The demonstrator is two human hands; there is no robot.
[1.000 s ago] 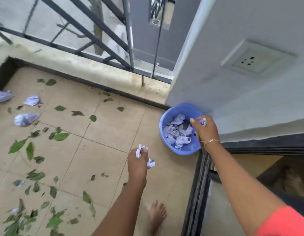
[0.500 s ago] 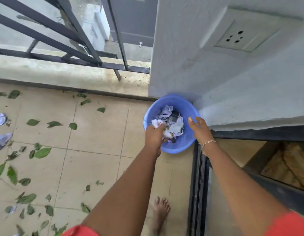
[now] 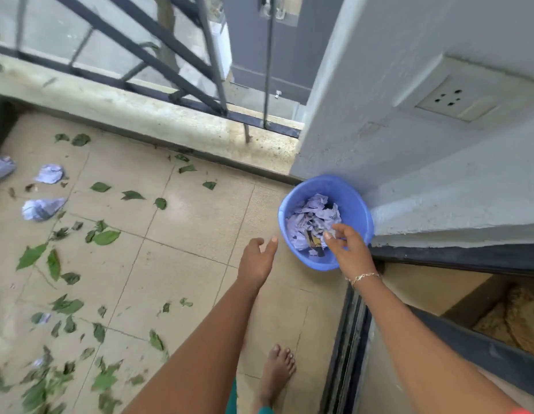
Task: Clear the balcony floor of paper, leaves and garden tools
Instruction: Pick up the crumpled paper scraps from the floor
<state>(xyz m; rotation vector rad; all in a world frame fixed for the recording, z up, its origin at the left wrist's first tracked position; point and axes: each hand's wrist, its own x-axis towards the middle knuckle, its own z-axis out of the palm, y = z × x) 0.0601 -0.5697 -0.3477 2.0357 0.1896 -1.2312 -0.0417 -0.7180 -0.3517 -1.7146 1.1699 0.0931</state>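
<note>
Far to the left, three crumpled paper balls (image 3: pixel 43 208) lie on the tiled floor (image 3: pixel 200 222) among scattered green leaves (image 3: pixel 105 236), which thicken toward the near left corner; no garden tools are anywhere in sight. All of that is loose and well apart from where she stands, so it looks like the part of the job not yet done. Moving right, her left hand (image 3: pixel 255 261) hangs above bare tile just beside the tub, fingers spread loosely and holding nothing, probably free for the next pickup. The blue tub (image 3: pixel 353 204) sits in the corner against the grey wall (image 3: pixel 409 174), likely parked out of the way, with a heap of crumpled paper (image 3: pixel 310 216) in it. Her right hand (image 3: pixel 347 252) reaches over its near rim, thumb and fingertips pinched on a small scrap of paper (image 3: pixel 334 233) just above the heap, seemingly to drop it in.
</note>
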